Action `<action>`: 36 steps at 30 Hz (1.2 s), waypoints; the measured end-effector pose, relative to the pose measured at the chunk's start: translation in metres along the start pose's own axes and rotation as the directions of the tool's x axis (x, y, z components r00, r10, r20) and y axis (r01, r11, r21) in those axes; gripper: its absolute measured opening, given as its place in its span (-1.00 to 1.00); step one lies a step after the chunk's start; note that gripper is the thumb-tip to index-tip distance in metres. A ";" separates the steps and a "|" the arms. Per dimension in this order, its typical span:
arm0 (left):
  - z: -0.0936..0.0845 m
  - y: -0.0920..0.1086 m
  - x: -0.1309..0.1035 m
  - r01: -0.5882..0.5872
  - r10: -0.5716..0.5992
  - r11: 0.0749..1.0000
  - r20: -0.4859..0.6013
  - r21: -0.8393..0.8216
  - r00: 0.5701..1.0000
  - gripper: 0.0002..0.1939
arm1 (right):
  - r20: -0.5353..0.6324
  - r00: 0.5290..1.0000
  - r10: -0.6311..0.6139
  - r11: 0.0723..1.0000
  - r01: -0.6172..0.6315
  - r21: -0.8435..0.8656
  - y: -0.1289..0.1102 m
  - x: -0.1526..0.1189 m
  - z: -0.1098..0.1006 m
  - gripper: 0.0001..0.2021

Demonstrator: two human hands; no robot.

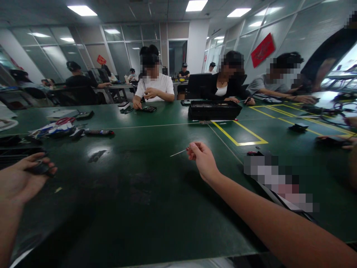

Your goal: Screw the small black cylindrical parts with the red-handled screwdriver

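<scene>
At the left edge, my left hand [23, 178] is turned palm up. Its fingers curl around a small dark object [40, 168], whose kind I cannot make out. Out over the middle of the green table [125, 219], my right hand [205, 160] pinches a thin pale metal rod [178, 153] between thumb and fingers. The rod points left and slightly down, and its other end is hidden in my fingers. A dark flat patch [97, 156] shows on the tabletop between my hands.
A long black box [214, 110] stands at the table's far side. Left lie a cluttered pile [55, 128] and a dark marker-like stick [99, 133]. Yellow tape [251, 143] marks the right. A blurred-out flat item [279, 184] lies beside my right forearm. Several people sit opposite.
</scene>
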State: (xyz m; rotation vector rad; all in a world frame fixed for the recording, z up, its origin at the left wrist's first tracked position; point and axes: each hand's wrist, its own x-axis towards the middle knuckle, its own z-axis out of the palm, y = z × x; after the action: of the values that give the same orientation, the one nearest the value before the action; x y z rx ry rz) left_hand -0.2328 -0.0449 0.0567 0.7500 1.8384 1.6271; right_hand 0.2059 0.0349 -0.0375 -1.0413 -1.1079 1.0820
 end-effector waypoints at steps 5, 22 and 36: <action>0.066 0.002 -0.019 0.017 0.008 0.988 0.162 -0.154 0.987 -0.70 | 0.008 1.000 0.015 1.000 -0.015 0.001 -0.005 -0.002 0.001 -0.70; 0.217 -0.060 -0.107 -0.433 0.225 0.900 0.796 0.051 0.561 -0.53 | 0.080 0.984 -0.157 0.988 0.157 0.004 -0.024 -0.013 0.000 -0.73; 0.207 -0.066 -0.108 -0.649 0.346 0.748 0.750 0.141 0.563 -0.59 | 0.151 0.961 -0.234 0.949 0.259 -0.180 -0.024 -0.020 0.000 -0.80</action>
State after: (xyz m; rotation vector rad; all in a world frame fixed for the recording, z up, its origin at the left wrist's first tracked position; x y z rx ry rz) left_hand -0.0112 0.0095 -0.0247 1.9509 1.4353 0.9751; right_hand 0.2064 0.0110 -0.0169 -0.9659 -1.4330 0.8586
